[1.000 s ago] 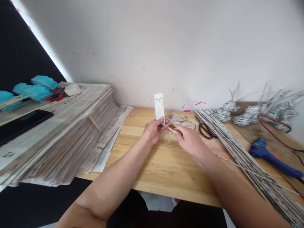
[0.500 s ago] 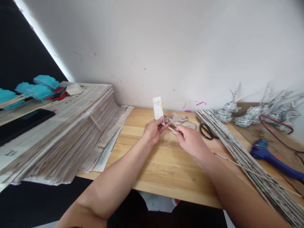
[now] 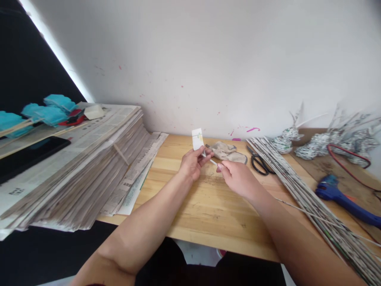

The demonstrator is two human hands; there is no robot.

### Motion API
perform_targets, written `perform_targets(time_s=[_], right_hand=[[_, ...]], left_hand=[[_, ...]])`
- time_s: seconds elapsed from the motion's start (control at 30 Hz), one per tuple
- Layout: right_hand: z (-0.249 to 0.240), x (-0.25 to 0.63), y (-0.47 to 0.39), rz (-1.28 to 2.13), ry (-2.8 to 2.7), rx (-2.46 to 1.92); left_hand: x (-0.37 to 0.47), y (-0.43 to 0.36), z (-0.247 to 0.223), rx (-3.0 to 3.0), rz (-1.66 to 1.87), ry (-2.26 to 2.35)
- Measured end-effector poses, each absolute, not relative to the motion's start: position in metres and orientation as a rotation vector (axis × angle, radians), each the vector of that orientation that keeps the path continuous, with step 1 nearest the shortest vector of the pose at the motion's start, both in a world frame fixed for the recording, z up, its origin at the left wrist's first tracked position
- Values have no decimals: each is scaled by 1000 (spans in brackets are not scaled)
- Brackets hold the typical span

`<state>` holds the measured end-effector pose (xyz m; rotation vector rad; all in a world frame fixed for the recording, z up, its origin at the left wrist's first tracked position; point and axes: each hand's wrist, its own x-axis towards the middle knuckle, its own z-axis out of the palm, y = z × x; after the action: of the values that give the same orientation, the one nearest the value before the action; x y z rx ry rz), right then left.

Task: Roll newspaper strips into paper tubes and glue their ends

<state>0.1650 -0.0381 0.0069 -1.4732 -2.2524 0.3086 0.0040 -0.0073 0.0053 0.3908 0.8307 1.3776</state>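
My left hand [image 3: 193, 163] pinches the lower end of a white paper strip [image 3: 197, 140] that stands upright above the wooden table [image 3: 205, 206]. My right hand [image 3: 236, 178] holds a thin rolled paper stick [image 3: 300, 209]; its tip [image 3: 213, 161] pokes out between the two hands and meets the strip's lower end, while its long tail runs back along my right forearm. Both hands are over the middle of the table, near the wall.
A tall stack of newspapers [image 3: 74, 163] fills the left side, with teal items [image 3: 50, 111] and a dark phone [image 3: 29, 153] on top. A crumpled cloth [image 3: 226, 151], black scissors [image 3: 259, 163], a bundle of rolled paper sticks [image 3: 303, 186], a blue glue gun [image 3: 342, 196] and woven paper pieces [image 3: 327, 143] lie right.
The upright paper strip has grown shorter above my left hand as it winds around the stick's tip. Both hands have stayed in about the same place.
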Motion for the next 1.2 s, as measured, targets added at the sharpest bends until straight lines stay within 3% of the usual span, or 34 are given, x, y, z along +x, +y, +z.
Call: perform_targets(time_s=[0.33,1.2], right_hand=[[9,164,-38,350,-2184,-1480],[11,164,-39,74,-2247,-1424]], left_hand=[[5,-8,5,385,1386,826],[5,-7,4,377,1384,813]])
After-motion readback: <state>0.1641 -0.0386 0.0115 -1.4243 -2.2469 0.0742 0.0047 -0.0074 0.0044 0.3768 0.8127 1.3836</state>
